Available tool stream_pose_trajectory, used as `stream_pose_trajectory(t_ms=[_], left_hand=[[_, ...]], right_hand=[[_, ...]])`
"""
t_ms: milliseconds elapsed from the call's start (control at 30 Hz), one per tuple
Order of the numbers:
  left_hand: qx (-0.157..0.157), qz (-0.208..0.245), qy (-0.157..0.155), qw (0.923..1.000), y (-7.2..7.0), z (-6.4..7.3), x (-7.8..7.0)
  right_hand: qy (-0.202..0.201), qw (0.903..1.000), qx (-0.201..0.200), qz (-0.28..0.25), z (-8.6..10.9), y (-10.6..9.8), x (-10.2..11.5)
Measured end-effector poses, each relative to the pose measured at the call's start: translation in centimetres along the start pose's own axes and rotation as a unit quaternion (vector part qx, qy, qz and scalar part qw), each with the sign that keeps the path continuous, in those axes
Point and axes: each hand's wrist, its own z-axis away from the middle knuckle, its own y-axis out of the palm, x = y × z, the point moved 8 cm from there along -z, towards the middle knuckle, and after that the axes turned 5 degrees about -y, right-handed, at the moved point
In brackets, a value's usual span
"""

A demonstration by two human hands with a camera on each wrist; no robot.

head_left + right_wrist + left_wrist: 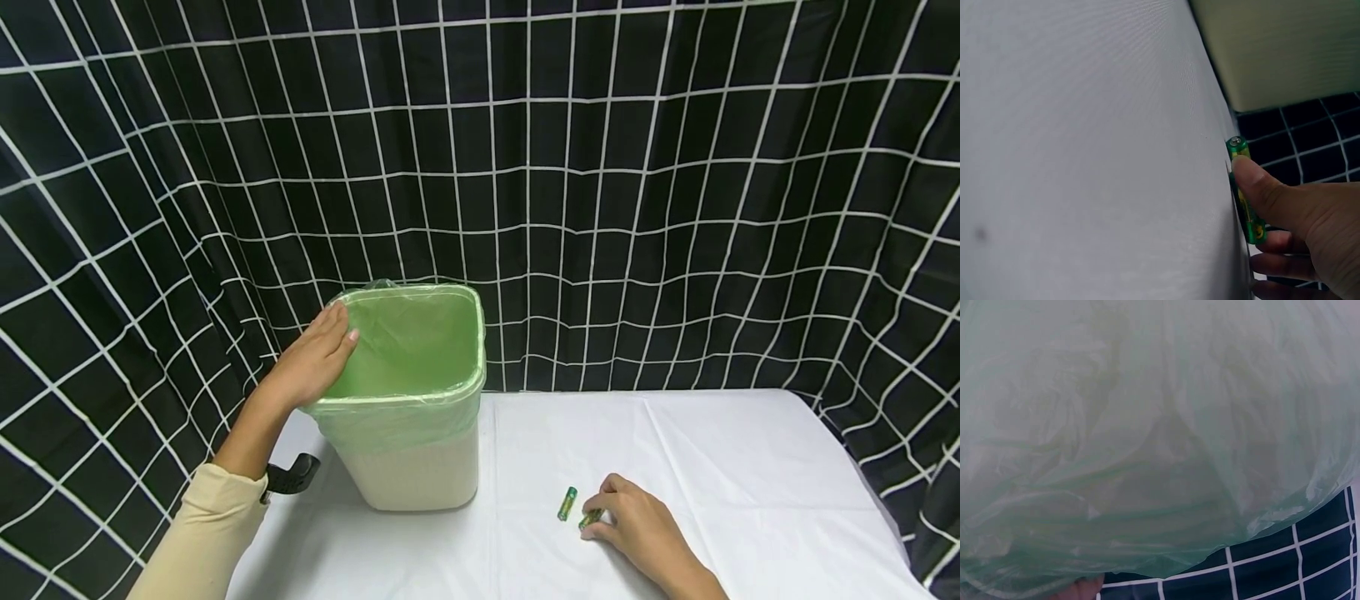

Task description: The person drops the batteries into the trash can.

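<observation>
Against the left side of a white bin point(423, 475) rests my left hand point(318, 354), its fingers straight along the rim and its thumb over the inner side. A thin green bag point(408, 342) lines the bin and folds down over the outside. In the left wrist view the bag point(1160, 437) fills most of the picture, with a bit of a finger point(1082, 589) at the bottom. My right hand point(637, 525) pinches a green battery point(1249, 215) between thumb and fingers, low over the white tablecloth. Another green battery point(567, 504) lies just to its left.
A white cloth point(720, 467) covers the table, with the bin standing on its left part. Dark curtains point(570, 208) with a white grid close off the back and both sides. A black strap piece point(294, 475) sticks out from my left wrist near the bin.
</observation>
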Motion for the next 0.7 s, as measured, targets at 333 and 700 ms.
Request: stream_pose_trajectory(t_ms=[333, 700], left_hand=[[0.001, -0.001, 0.0, 1.0, 0.1, 0.0, -0.1], [0.002, 0.001, -0.002, 1.0, -0.1, 0.2, -0.2]], right_hand=[[-0.008, 0.9999, -0.007, 0.007, 0.2, -0.1, -0.3], [-0.039, 0.9987, -0.03, 0.012, -0.1, -1.6, 1.1]])
